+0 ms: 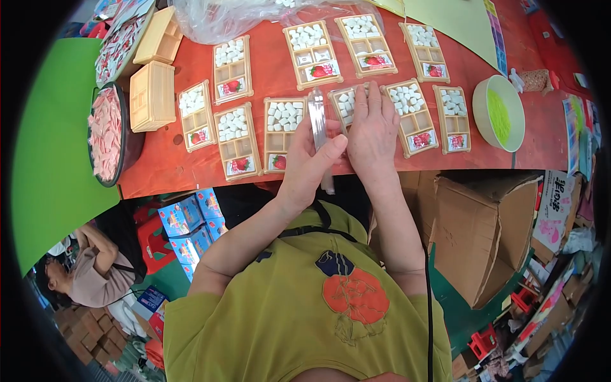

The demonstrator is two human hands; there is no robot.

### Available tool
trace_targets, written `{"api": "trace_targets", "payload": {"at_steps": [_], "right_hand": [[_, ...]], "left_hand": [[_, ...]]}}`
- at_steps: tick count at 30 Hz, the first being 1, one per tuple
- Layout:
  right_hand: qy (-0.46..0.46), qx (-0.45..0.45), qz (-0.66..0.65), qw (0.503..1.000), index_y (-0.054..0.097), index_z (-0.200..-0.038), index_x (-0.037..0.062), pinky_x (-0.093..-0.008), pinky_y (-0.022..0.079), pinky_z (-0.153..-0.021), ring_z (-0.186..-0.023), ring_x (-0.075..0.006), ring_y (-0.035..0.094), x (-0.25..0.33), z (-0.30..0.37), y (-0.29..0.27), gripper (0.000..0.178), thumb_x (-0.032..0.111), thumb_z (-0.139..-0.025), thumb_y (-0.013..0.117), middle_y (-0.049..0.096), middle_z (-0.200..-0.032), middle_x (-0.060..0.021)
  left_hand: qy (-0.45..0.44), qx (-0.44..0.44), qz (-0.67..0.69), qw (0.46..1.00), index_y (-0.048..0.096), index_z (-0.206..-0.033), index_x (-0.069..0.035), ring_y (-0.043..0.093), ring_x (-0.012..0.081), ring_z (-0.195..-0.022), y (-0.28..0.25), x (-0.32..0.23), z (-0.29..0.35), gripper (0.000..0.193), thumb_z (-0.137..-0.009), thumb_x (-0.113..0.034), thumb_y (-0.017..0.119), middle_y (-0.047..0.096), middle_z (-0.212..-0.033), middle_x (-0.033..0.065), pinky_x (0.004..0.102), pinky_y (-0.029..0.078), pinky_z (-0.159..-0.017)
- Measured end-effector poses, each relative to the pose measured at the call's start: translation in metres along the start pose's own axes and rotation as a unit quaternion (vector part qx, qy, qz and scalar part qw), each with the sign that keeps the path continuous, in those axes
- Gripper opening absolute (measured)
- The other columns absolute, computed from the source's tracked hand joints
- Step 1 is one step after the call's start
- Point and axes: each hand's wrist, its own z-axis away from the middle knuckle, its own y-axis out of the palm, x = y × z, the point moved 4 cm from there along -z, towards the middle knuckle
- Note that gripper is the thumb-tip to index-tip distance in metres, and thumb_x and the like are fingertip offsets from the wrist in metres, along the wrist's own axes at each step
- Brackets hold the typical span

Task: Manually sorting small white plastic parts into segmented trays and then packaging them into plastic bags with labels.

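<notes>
My left hand [310, 160] is closed round a thin stack of clear plastic lids [316, 109], held on edge above the near row of trays. My right hand [374, 132] lies with its fingers stretched out over a beige compartment tray [344, 102]. A shiny clear edge shows at that tray's far end, and the hand hides much of it. To the left, a tray [284, 116] holds white marshmallow-like pieces and a strawberry-printed packet. On the right, another filled tray [410, 114] sits close to my right hand.
Several filled trays [312, 48] form a farther row on the red table [159, 162]. Stacked beige trays [153, 95] and a dark basin of pink packets [105, 137] stand left. A pale bowl [509, 124] with green contents stands right. An open cardboard box [471, 229] is below the table.
</notes>
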Motion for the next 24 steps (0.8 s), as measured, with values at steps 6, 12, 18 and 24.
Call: {"api": "trace_targets", "payload": {"at_steps": [6,12,18,24], "right_hand": [[0.031,-0.035,-0.062,0.997,0.056,-0.130,-0.0066,-0.0475,0.043,-0.097,-0.116,-0.0359,0.055,-0.005,0.007,-0.007,0.047,0.010,-0.087,0.062,0.055,-0.137,-0.0189],[0.004,-0.017,-0.054,0.998,0.058,-0.129,-0.0039,-0.0459,0.045,-0.095,-0.114,-0.0343,0.056,-0.016,0.016,-0.014,0.043,0.009,-0.088,0.064,0.056,-0.136,-0.0165],[-0.052,-0.019,-0.059,0.997,0.061,-0.127,0.0024,-0.0453,0.043,-0.101,-0.117,-0.0322,0.055,-0.014,0.020,-0.013,0.042,0.003,-0.084,0.064,0.057,-0.139,-0.0110],[-0.041,-0.053,-0.073,0.995,0.062,-0.125,0.0051,-0.0438,0.043,-0.101,-0.118,-0.0311,0.054,-0.004,0.013,0.001,0.045,0.006,-0.080,0.068,0.055,-0.141,-0.0080]], "left_hand": [[-0.027,-0.012,-0.002,1.000,0.041,-0.139,-0.001,0.055,0.0120,-0.109,0.002,-0.001,0.005,0.064,-0.090,-0.022,0.077,0.054,-0.122,0.0061,0.0291,0.050,-0.091],[-0.053,0.021,0.001,0.998,0.038,-0.141,-0.001,0.055,0.0125,-0.111,0.010,0.003,0.015,0.070,-0.090,-0.025,0.077,0.054,-0.124,0.0069,0.0292,0.050,-0.091],[-0.120,0.002,-0.007,0.993,0.039,-0.139,-0.001,0.060,0.0139,-0.103,0.007,0.014,0.024,0.067,-0.091,-0.031,0.076,0.057,-0.117,0.0075,0.0293,0.053,-0.082],[-0.064,0.019,0.016,0.998,0.045,-0.129,-0.002,0.062,0.0123,-0.090,0.014,0.007,0.026,0.056,-0.091,-0.030,0.075,0.058,-0.108,0.0049,0.0275,0.053,-0.075]]}}
